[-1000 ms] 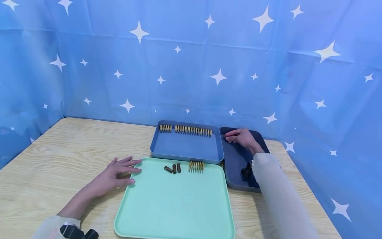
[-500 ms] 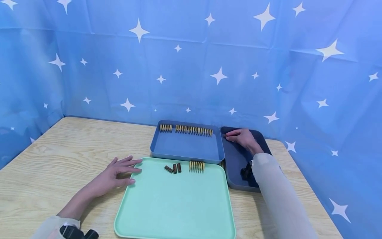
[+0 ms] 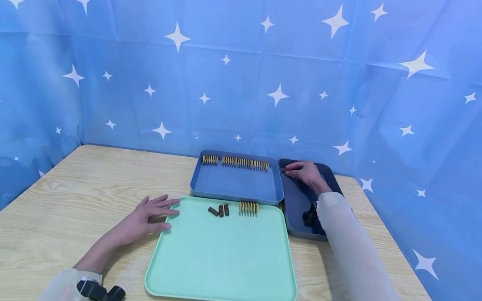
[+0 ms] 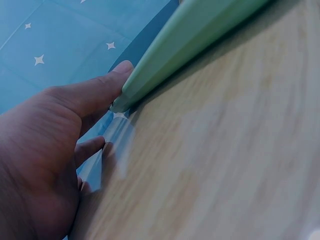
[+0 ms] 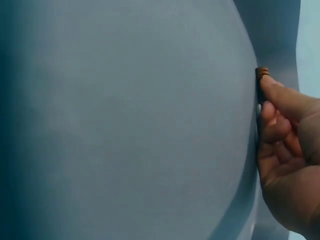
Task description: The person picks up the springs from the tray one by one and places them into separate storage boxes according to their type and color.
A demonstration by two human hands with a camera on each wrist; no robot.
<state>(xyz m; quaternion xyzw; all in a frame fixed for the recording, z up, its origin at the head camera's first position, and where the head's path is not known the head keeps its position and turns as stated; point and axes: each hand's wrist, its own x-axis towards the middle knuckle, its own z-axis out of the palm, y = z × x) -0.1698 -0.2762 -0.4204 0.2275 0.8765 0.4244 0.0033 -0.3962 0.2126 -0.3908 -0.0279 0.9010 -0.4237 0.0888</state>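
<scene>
My right hand point(image 3: 306, 173) reaches into the dark tray point(image 3: 297, 205) and pinches a small brown coil spring point(image 3: 283, 170) near that tray's far left corner. In the right wrist view, the end of this spring pokes out past the thumb, close by the tray wall; the fingers cover the rest. My left hand point(image 3: 144, 219) rests with spread, fairly straight fingers on the left rim of the mint-green tray point(image 3: 222, 259). Several brown springs point(image 3: 221, 210) lie near that tray's far edge, one of them slanted. A larger yellow spring point(image 3: 249, 208) lies to their right.
Behind the green tray stands a blue tray point(image 3: 235, 184) with a row of yellow springs point(image 3: 244, 162) along its far side, with a gap in the row. The dark tray adjoins it on the right. A starry blue curtain point(image 3: 241, 75) hangs behind the wooden table point(image 3: 94, 192).
The head view has shifted very slightly. Both hands stay almost where they were, and slightly more of the brown spring shows at the right fingertips.
</scene>
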